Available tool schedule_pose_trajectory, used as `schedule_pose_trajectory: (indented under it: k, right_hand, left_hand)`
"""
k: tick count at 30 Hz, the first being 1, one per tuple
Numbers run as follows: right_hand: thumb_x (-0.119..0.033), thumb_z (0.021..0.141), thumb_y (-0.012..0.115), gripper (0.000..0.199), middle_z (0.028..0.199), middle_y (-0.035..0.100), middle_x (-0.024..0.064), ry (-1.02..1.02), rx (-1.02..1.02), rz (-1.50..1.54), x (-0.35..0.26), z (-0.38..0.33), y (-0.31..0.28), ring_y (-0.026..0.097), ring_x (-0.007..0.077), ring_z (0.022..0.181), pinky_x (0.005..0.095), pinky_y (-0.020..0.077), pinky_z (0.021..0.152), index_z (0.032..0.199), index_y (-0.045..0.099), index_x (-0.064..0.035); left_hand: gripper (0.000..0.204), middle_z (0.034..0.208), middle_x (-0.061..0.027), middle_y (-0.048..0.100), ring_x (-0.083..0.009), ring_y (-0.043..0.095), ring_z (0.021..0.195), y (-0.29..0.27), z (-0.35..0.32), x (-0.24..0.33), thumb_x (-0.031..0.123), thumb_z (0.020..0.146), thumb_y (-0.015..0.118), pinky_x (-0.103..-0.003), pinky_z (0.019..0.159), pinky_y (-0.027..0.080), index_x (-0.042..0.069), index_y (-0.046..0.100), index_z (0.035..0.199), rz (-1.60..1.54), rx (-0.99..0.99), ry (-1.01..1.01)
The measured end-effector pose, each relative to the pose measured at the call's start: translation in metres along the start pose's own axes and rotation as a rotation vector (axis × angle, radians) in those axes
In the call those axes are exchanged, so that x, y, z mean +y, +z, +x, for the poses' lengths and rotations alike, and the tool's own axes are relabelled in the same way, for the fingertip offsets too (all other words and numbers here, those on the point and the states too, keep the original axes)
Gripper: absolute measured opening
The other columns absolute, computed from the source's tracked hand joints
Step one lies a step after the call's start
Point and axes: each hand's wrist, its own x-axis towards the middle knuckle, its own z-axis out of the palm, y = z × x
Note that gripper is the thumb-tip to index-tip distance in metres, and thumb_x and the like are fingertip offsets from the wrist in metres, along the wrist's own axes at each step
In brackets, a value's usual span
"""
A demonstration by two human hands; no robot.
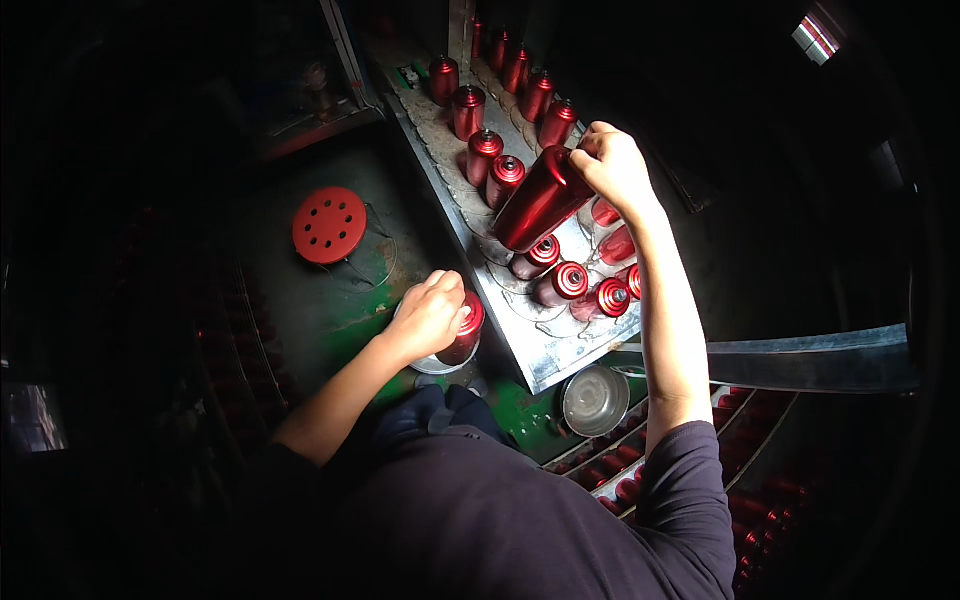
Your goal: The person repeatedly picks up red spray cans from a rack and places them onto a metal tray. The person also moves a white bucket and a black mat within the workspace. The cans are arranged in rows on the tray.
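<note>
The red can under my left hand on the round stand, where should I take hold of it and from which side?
Grip the red can around its upper body just under the shoulder, coming from above and the left, as the left hand already sits. It stands upright on the round stand, and the metal tray crowds its right side.
</note>
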Motion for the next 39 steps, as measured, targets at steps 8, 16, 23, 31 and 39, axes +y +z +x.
schedule_pose_trajectory:
  k: [8,16,23,31,39]
  right_hand:
    - [-0.014,0.078,0.067,0.024,0.093,0.061,0.0213,0.005,-0.190,0.134,-0.059,-0.039,0.092,0.064,0.0387,0.084,0.0443,0.0505,0.076,0.086,0.069,0.0088]
    - [-0.008,0.077,0.068,0.019,0.096,0.059,0.0220,0.255,-0.162,0.068,-0.124,-0.007,0.179,0.063,0.0394,0.089,0.0434,0.0516,0.079,0.085,0.067,0.0091]
    - [-0.008,0.075,0.074,0.024,0.100,0.059,0.0236,0.452,-0.032,0.071,-0.162,-0.005,0.256,0.062,0.0409,0.092,0.0446,0.0508,0.084,0.092,0.068,0.0082]
    - [0.000,0.070,0.068,0.014,0.095,0.060,0.0264,0.558,-0.023,0.084,-0.213,-0.039,0.277,0.062,0.0431,0.087,0.0468,0.0515,0.081,0.084,0.066,0.0052]
    - [0.006,0.069,0.062,0.006,0.090,0.061,0.0248,0.533,0.032,0.060,-0.245,-0.041,0.252,0.062,0.0418,0.082,0.0459,0.0508,0.076,0.075,0.063,0.0066]
  left_hand:
    - [0.013,0.099,-0.0146,0.061,-0.0334,0.059,0.096,-0.069,-0.028,-0.112,0.007,0.082,0.069,-0.041,0.084,0.050,-0.004,0.062,0.081,0.051,0.120,-0.188]
    - [0.013,0.100,-0.0147,0.061,-0.0349,0.058,0.100,-0.112,-0.034,-0.270,0.003,0.076,0.072,-0.042,0.087,0.048,-0.003,0.061,0.083,-0.107,0.016,-0.199]
    - [0.008,0.096,-0.0129,0.061,-0.0324,0.059,0.097,-0.177,0.012,-0.360,0.003,0.079,0.067,-0.039,0.085,0.049,-0.002,0.061,0.076,-0.130,-0.034,-0.019]
    - [0.011,0.097,-0.0153,0.061,-0.0334,0.059,0.098,-0.204,0.025,-0.418,0.004,0.079,0.068,-0.040,0.084,0.050,-0.004,0.061,0.077,-0.102,0.048,-0.016]
    - [0.015,0.093,-0.0124,0.061,-0.0337,0.059,0.093,-0.218,0.072,-0.435,0.007,0.078,0.073,-0.043,0.081,0.050,0.000,0.061,0.074,-0.133,0.152,0.068]
